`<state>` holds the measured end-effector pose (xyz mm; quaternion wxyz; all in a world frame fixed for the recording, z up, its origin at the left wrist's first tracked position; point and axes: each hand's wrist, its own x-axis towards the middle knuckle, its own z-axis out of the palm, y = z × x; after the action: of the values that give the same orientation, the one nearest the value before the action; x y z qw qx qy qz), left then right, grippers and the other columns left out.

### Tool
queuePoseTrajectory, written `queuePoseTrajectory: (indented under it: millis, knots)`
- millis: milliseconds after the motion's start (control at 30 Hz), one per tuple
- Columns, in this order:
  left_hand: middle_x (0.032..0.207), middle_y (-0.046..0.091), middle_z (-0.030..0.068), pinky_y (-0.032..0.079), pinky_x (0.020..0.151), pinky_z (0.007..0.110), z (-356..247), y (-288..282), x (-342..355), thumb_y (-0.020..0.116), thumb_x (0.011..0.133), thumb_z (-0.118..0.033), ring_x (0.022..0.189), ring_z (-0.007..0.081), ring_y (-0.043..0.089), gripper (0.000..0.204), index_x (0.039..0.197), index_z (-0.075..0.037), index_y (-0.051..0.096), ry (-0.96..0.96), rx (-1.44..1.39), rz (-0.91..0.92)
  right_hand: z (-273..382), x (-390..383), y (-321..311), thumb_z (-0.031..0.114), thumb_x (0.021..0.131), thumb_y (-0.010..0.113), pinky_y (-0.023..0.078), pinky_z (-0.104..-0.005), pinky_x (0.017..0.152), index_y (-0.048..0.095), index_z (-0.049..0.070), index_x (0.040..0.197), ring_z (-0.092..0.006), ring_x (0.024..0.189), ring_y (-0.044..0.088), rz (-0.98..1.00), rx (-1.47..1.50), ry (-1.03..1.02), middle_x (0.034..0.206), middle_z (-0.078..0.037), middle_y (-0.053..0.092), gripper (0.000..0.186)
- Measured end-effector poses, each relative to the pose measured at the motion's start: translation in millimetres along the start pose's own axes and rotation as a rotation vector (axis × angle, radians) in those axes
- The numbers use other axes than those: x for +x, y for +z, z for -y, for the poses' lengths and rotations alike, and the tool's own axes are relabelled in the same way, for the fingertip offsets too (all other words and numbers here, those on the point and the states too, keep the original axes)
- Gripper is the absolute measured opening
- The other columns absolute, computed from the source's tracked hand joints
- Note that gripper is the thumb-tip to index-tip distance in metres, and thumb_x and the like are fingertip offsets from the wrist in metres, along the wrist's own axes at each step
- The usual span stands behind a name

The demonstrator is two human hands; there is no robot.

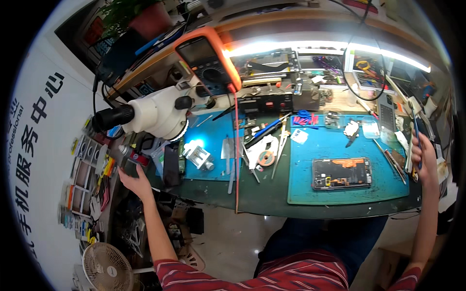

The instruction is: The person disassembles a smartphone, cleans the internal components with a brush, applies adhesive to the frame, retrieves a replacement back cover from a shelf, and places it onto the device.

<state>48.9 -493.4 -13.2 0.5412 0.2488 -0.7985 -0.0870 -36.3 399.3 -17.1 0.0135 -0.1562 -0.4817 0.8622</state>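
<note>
My left hand (137, 182) is open at the bench's left end, thumb and fingers apart, just below a red-and-silver can (137, 157) and left of a dark phone (171, 167). My right hand (424, 157), at the far right, grips a slim blue-and-black tool (416, 128) held upright. An opened phone (341, 173), orange flex strip showing, lies on the right blue mat (310, 194). Left of it are a lit metal holder (199, 154) on another mat, a solder-like spool (265, 157), pens and tweezers.
A white microscope (153, 114) stands at back left, beside an orange multimeter (208, 62) with a red lead hanging over the front edge. A shelf with a lamp strip (330, 45) runs behind. A wall rack (85, 184) of tools and a fan (108, 264) are at left.
</note>
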Motion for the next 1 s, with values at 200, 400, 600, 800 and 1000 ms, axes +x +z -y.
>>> queuePoseTrajectory:
  millis: [200,400,600,800,1000]
  knots:
    - [0.151,0.043,0.0289,0.034,0.115,0.051,66,48,87,0.086,0.082,-0.024,0.139,0.0459,0.040,0.095,0.159,-0.004,0.033,0.357,-0.140,0.126,-21,-91,47,0.027,0.106,0.056,0.030,-0.0150,0.039,0.053,0.006,0.138,0.0006,0.054,0.043,-0.091,-0.198,0.074,0.082,0.006,0.053,0.039]
    - [0.143,0.051,0.0237,0.042,0.108,0.045,57,19,82,0.078,0.088,-0.012,0.124,0.0401,0.054,0.077,0.155,-0.006,0.042,0.226,-0.035,0.074,-64,-169,125,0.015,0.098,0.060,0.037,-0.0196,0.039,0.047,0.004,0.150,-0.0066,0.044,0.050,0.256,-0.321,0.145,0.080,-0.007,0.066,0.054]
    - [0.152,0.043,0.0196,0.038,0.113,0.041,6,-105,7,0.056,0.094,-0.002,0.131,0.0311,0.049,0.068,0.158,-0.003,0.033,0.141,-0.288,0.031,-143,-208,193,0.008,0.104,0.056,0.041,-0.0217,0.054,0.048,0.005,0.153,-0.0083,0.062,0.053,0.722,-0.314,0.777,0.093,-0.010,0.068,0.050]
    - [0.119,0.059,0.0184,0.048,0.094,0.047,-50,-202,-138,0.067,0.080,0.001,0.099,0.0336,0.060,0.072,0.145,-0.015,0.041,0.620,-0.354,0.547,-230,-199,211,0.008,0.106,0.050,0.028,-0.0203,0.047,0.042,0.008,0.156,-0.0051,0.059,0.038,0.640,-0.098,1.199,0.093,-0.005,0.060,0.051]
    - [0.120,0.057,0.0184,0.058,0.070,0.042,-49,-203,-203,0.088,0.067,-0.005,0.093,0.0348,0.066,0.082,0.133,-0.027,0.047,0.824,-0.524,0.769,-252,-203,214,0.006,0.105,0.049,0.028,-0.0203,0.044,0.041,0.006,0.156,-0.0050,0.058,0.034,0.647,-0.100,1.223,0.091,-0.004,0.057,0.052]
